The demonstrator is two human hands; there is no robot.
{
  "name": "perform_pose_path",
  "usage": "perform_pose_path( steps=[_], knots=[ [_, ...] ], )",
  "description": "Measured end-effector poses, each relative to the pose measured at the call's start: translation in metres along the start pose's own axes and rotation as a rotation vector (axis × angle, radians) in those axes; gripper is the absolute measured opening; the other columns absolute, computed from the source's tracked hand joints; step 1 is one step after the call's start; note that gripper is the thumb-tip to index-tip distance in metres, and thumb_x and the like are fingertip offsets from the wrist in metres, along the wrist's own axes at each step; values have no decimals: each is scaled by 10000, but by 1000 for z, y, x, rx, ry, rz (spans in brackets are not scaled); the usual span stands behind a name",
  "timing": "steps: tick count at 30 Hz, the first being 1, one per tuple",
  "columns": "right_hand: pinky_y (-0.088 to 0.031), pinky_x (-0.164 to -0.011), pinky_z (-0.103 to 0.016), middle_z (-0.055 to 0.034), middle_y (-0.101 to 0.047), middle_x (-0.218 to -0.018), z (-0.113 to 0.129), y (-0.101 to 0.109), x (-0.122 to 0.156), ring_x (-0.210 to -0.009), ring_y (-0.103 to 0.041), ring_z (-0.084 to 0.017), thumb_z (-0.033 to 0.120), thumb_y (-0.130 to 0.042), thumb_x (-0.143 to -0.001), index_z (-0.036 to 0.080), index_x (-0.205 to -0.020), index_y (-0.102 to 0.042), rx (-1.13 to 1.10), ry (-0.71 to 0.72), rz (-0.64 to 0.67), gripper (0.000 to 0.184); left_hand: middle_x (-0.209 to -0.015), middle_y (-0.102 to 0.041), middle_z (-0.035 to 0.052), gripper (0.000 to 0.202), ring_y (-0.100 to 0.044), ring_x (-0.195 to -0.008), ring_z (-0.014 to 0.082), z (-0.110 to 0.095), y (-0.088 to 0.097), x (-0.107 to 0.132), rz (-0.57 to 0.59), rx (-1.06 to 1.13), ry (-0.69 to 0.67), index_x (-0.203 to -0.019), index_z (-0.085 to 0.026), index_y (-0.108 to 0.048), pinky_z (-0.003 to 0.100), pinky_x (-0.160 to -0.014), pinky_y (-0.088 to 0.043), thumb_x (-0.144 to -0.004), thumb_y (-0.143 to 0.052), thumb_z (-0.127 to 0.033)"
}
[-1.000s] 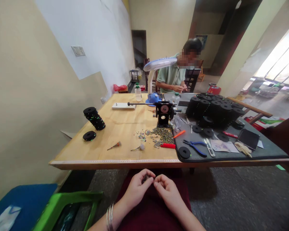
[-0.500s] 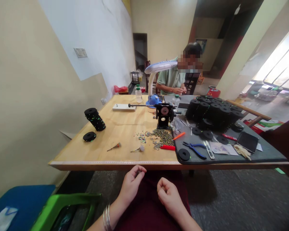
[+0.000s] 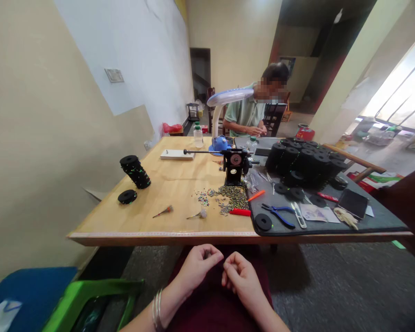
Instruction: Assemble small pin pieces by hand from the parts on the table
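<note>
Maroon cloth (image 3: 221, 309) across the lap, and just above it, short of the table (image 3: 117, 221), both hands bare and close together. Left hand (image 3: 198, 266) with thumb and index finger drawn into a pinch, pointing toward the right hand (image 3: 241, 275); silvery bangles (image 3: 157, 310) around the left wrist. Right hand curled, thumb against the index finger, fingertips just beside those of the left with a narrow gap between. Grip closed on both sides; anything between the fingertips too small to make out, so impossible to tell whether holding something. Nearest on the wood, beyond the measuring strip (image 3: 141, 234) along the front edge, two small brush-like pieces lying apart from each other: an orange-banded piece (image 3: 165, 211) and, to its right, a pale-tufted piece (image 3: 198, 214). Farther right, a spread of tiny striped parts (image 3: 235, 193), with a red-handled tool (image 3: 240, 212) at its near side and an orange pen (image 3: 256, 195) beside it. On the dark mat (image 3: 376, 223), a black foam disc (image 3: 263, 222), blue-handled pliers (image 3: 280, 215), a pale cutter (image 3: 299, 216) and a banknote (image 3: 314, 212). Behind the tiny parts, a black winding device (image 3: 234, 166) with a long rod out to the left; near the table's left edge, a leaning stack of black discs (image 3: 136, 173). Across the table, behind a blue-and-white lamp (image 3: 230, 97), another person (image 3: 245, 113) in pale green, hands together.
</note>
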State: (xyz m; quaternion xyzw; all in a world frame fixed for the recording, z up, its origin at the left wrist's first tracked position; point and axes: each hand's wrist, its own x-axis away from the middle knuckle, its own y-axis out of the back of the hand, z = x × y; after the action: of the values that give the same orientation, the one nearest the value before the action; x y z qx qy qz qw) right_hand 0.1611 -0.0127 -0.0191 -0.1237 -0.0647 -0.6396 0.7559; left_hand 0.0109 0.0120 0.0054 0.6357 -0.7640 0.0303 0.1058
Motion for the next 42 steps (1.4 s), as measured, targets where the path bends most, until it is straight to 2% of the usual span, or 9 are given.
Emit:
perform_pose_path(
  steps=[5,10,14,21,25,32,36,42],
  knots=[
    [-264,-372,-157,39,-609,-487,0,6,-2,-358,-406,-46,572,-673,-726,186,-708,-491,-106,-38,23,427,-524,-509,-45,242,-393,-532,111,-3,7,-3,-65,-33,-6,-646,-143,-665,232,-546,-319,-715,-667,-375],
    [-396,-442,-184,-61,-719,-673,4,9,-5,-516,-601,-114,599,-666,-736,134,-853,-611,-293,-103,117,483,-570,-575,-9,259,-449,-553,127,-5,10,-3,-28,-63,-32,-669,-131,-671,242,-558,-347,-729,-645,-381],
    [-456,-516,-219,-82,-732,-759,16,8,-9,-608,-645,-138,550,-654,-782,122,-945,-643,-340,-76,167,459,-556,-568,-9,251,-461,-541,131,-10,8,-5,-34,-122,-100,-666,-135,-662,239,-540,-348,-753,-618,-367],
    [-460,-532,-227,-27,-710,-688,44,9,-24,-581,-619,-124,455,-729,-721,145,-860,-619,-134,-20,186,357,-526,-570,-11,258,-450,-494,117,-32,9,-13,-34,-346,-242,-667,-139,-662,219,-494,-321,-808,-571,-335],
    [-440,-510,-227,2,-678,-611,56,11,-32,-523,-583,-114,480,-717,-708,159,-797,-584,-46,46,170,359,-533,-569,-11,246,-443,-484,115,-46,11,-23,-40,-491,-320,-701,-139,-681,219,-476,-296,-823,-564,-318],
    [-262,-429,-194,81,-517,-441,59,12,-40,-401,-373,-65,516,-696,-711,195,-674,-491,9,99,62,383,-544,-569,-18,221,-474,-513,119,-51,12,-35,-37,-551,-388,-669,-152,-663,219,-498,-316,-815,-573,-291],
    [-192,-417,-192,114,-422,-425,55,14,-38,-386,-279,-54,539,-670,-715,210,-683,-447,-25,129,15,399,-564,-586,-14,247,-499,-525,128,-56,30,-47,-92,-585,-403,-708,-154,-667,220,-509,-349,-835,-546,-329],
    [-138,-405,-193,121,-362,-403,36,12,-29,-375,-232,-48,617,-680,-696,203,-714,-473,-104,118,-80,463,-650,-661,11,210,-586,-601,168,-78,94,-78,-258,-787,-364,-903,-166,-684,248,-579,-408,-833,-546,-308]
  ],
)
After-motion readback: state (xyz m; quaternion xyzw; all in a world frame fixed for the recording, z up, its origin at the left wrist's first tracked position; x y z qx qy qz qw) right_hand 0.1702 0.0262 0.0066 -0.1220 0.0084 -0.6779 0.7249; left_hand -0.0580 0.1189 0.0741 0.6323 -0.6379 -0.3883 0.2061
